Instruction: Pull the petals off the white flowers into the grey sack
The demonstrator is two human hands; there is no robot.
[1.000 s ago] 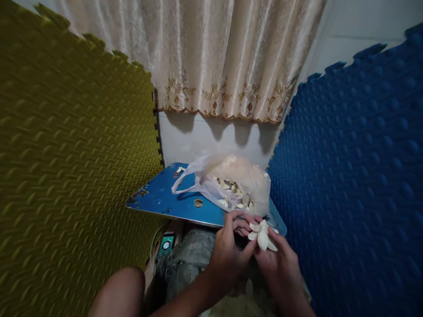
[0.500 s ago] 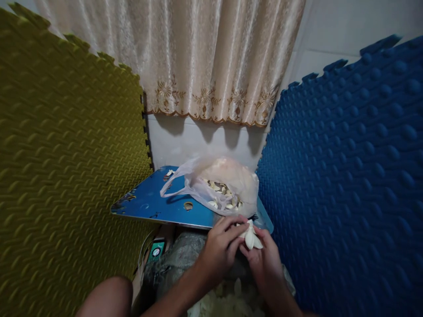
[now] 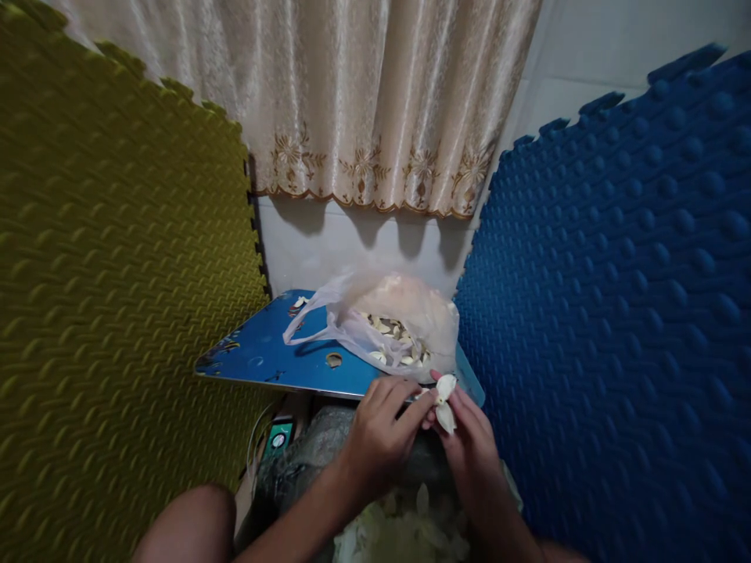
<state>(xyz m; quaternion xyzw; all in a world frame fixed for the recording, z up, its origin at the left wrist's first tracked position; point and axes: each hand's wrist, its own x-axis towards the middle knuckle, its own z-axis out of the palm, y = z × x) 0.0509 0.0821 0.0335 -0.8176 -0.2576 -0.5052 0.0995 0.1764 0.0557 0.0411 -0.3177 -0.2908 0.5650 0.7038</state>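
Note:
Between my two hands is a small white flower-like piece (image 3: 447, 403) with petals spread up and down. My right hand (image 3: 474, 438) is closed on it from the right, thumb and fingers along its edges. My left hand (image 3: 381, 422) pinches at its left side, and a bit of white shows between those fingertips. Just beyond the hands, a thin whitish plastic bag (image 3: 437, 324) lies open on a blue low table (image 3: 305, 367), with several cream petal-like pieces (image 3: 390, 332) inside. Below my forearms is a heap of pale petals (image 3: 404, 528), partly in shadow.
A yellow-green foam mat (image 3: 129, 266) stands at the left and a blue foam mat (image 3: 610, 281) at the right. Behind the table hangs a beige curtain (image 3: 364, 102) before a white wall. A green device (image 3: 279, 438) with a cable lies below the table's left side.
The flower piece has turned in my fingers, its petals now pointing up and down instead of downward. My left hand has shifted slightly left. The view has tilted a little.

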